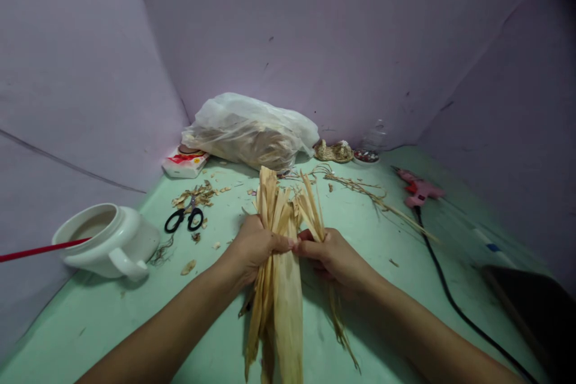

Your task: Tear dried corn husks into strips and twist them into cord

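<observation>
Dry, straw-coloured corn husks [288,312] hang in long strips from between my two hands, over the pale green tabletop. My left hand [257,247] is closed around the larger bundle, its thumb pressed across the front. Close beside it, my right hand [330,255] pinches a thinner bunch of husk strips [311,207] whose ends stick up above the fingers and trail down below. The two thumbs nearly meet at the middle of the husks. Some of the right fingers are hidden behind the strips.
Black-handled scissors [184,219] lie among husk scraps on the left, near a white ceramic pot [135,237] with a red stick. At the back rests a plastic bag [252,126] beside a small box [185,165]. A pink glue gun [418,188] with a black cord lies right.
</observation>
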Demonstrator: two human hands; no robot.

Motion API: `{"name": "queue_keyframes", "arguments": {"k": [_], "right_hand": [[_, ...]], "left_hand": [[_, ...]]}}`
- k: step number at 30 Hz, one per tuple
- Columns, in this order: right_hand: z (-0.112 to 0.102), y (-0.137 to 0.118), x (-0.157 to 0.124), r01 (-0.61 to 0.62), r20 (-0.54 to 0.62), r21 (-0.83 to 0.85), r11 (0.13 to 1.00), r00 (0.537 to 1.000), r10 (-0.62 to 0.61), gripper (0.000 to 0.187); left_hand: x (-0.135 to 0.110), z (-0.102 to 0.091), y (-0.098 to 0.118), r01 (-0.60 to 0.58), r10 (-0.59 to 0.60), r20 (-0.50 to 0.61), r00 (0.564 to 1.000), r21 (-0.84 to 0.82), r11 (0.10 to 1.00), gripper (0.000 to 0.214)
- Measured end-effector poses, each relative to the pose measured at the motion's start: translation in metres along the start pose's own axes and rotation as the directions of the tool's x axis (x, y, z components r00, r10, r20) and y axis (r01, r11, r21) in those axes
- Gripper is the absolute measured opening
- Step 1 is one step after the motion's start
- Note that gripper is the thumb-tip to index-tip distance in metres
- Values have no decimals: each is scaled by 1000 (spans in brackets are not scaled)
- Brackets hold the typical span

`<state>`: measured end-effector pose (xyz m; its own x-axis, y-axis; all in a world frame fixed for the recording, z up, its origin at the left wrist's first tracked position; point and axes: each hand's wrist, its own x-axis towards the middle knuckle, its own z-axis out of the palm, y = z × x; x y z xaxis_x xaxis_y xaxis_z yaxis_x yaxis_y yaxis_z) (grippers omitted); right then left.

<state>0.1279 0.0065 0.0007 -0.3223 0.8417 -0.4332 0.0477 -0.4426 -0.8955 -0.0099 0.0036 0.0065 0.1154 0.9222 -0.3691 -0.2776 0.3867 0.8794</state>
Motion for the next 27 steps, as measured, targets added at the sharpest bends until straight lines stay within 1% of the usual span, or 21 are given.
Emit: {"name": "queue_keyframes", "arguments": {"k": [3,6,9,11,13,16,19,22,24,27], "right_hand": [[1,1,-1,-47,32,56,997,998,45,17],[-1,2,1,-106,106,182,978,990,88,22],[-4,2,3,-151,176,257,955,978,108,25],[-7,-1,4,-150,204,285,947,974,92,24],[-12,-8,4,-140,198,325,935,977,77,17],[-24,-24,0,-101,148,389,916,988,47,8],[-40,-44,-9,-75,177,435,897,984,-3,4],[-57,-64,-23,-84,219,448,890,976,-18,5],[-67,-74,-32,-63,197,484,873,980,-39,8],[-79,-85,-46,-22,127,529,848,990,-54,14]], "left_hand": [[0,-1,-1,13,-12,54,998,-31,999,36],[0,-2,0,61,-49,122,991,-102,993,39],[1,-5,1,102,-80,147,986,-147,984,42],[3,-6,1,111,-89,143,986,-152,982,40],[5,-8,1,109,-92,126,988,-138,984,37],[7,-11,1,100,-91,78,993,-117,988,37],[9,-12,2,97,-96,19,995,-101,990,37],[10,-13,1,81,-83,-21,996,-74,994,33],[11,-14,0,59,-61,-33,998,-52,997,31],[12,-15,-1,40,-40,-25,999,-2,999,30]]}}
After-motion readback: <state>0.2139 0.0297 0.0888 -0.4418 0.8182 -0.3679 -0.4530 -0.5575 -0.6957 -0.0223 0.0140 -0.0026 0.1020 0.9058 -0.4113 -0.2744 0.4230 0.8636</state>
